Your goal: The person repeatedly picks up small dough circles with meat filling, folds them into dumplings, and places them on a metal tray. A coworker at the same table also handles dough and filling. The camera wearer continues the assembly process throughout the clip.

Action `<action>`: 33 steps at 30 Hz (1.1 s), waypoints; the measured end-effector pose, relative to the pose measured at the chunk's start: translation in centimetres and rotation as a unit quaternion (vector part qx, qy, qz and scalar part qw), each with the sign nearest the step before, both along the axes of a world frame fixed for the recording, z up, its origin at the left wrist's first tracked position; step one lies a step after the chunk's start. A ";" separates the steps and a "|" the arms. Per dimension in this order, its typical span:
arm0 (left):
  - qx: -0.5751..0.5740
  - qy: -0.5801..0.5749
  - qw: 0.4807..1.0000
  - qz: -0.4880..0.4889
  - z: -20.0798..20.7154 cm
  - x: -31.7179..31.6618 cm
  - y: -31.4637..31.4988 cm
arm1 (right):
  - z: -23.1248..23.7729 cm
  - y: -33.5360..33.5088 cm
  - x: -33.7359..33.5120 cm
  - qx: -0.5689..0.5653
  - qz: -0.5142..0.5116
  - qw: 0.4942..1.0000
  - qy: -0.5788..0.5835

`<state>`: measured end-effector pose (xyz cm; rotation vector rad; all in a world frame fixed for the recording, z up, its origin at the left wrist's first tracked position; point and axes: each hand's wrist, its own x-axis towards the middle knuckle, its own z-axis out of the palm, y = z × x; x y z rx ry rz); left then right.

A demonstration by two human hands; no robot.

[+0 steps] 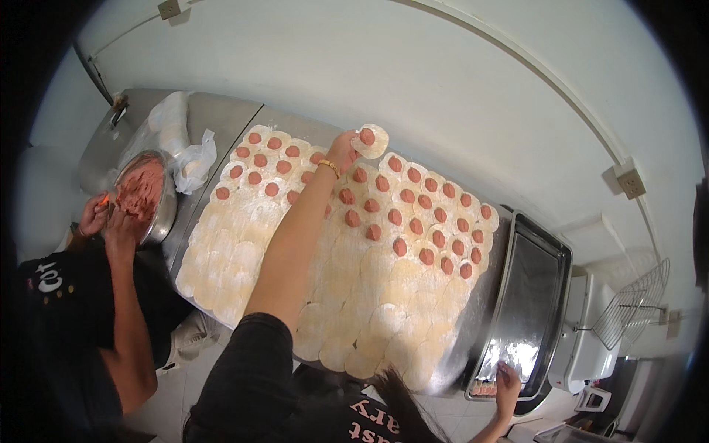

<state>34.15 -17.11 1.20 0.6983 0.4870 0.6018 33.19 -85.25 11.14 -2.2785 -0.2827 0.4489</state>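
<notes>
The grey metal table, crossed by a dark seam, carries overlapping rows of round wrappers over most of its top. A metal bowl and plastic bag sit at its left end, a dark tray at its right.

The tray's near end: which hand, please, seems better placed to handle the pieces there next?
Probably the right hand: it is by the pieces in the tray, while the left hand holds a filled wrapper farther away.

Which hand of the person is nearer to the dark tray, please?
Right. The right hand is at the near end of the tray; the left hand is well to its left, holding a topped wrapper.
</notes>
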 end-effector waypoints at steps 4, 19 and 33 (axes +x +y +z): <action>-0.016 -0.115 0.990 -0.080 3.7 -4.2 -9.0 | -0.3 6.1 -0.1 0.122 0.037 0.992 0.020; -0.162 0.007 0.975 -0.151 2.2 -19.7 -50.6 | -9.3 4.6 -11.1 0.440 -0.040 0.836 0.325; 0.498 0.322 0.790 -0.156 -2.5 -19.5 -55.6 | -15.6 0.0 -10.1 0.287 -0.088 0.933 0.199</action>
